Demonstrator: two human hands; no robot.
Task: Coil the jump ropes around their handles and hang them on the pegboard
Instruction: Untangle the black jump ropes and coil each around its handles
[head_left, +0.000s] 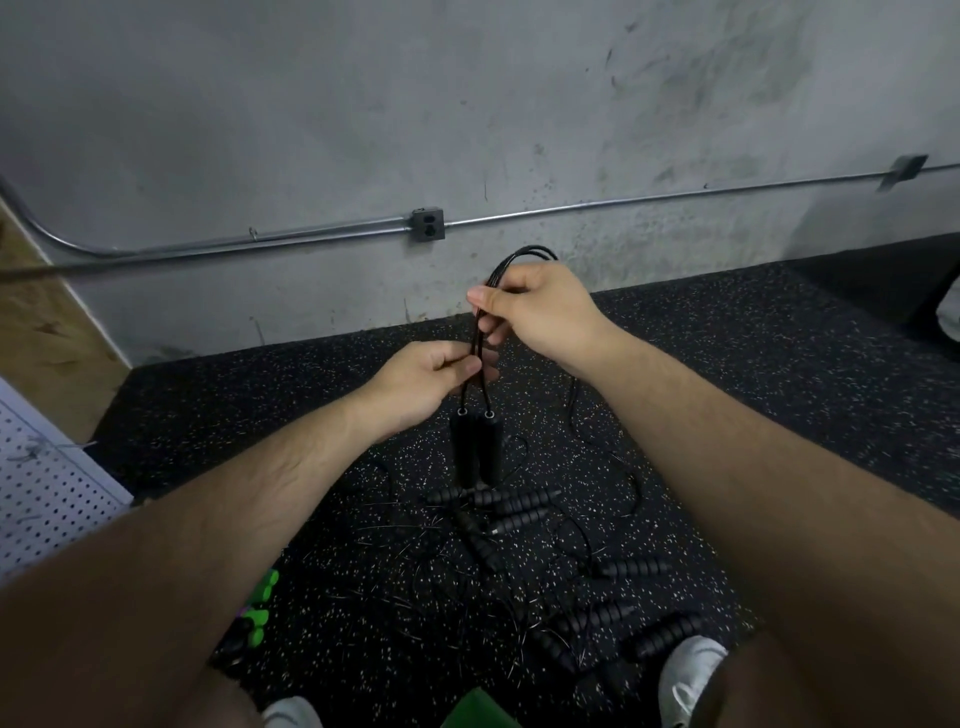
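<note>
Both hands are at frame centre, working one black jump rope (480, 332). The right hand (535, 312) sits higher, pinching the bundled cord strands between thumb and fingers; the looped top of the cord arcs out above it. The left hand (431, 379) is just below and left of the right, fingers curled, pinching the same strands against the thumb. The hands are close together, nearly touching.

The two smooth black handles (475, 449) hang side by side directly under the left hand, upright, one cord entering the top of each. Their lower ends are just above the pile on the floor; can't tell if they touch it.

The rest of that cord trails down right of the handles onto the black speckled floor (727, 374).

Lower centre of frame: more ropes loose on the floor, ribbed black handles (514, 501) in a cluster below the hanging pair, and more ribbed ones (631, 569) toward lower right, thin cords tangled between.

Green handles (262, 603) at lower left, partly hidden by the left forearm.

White pegboard (47, 483) at the left edge, well apart from the hands.
</note>
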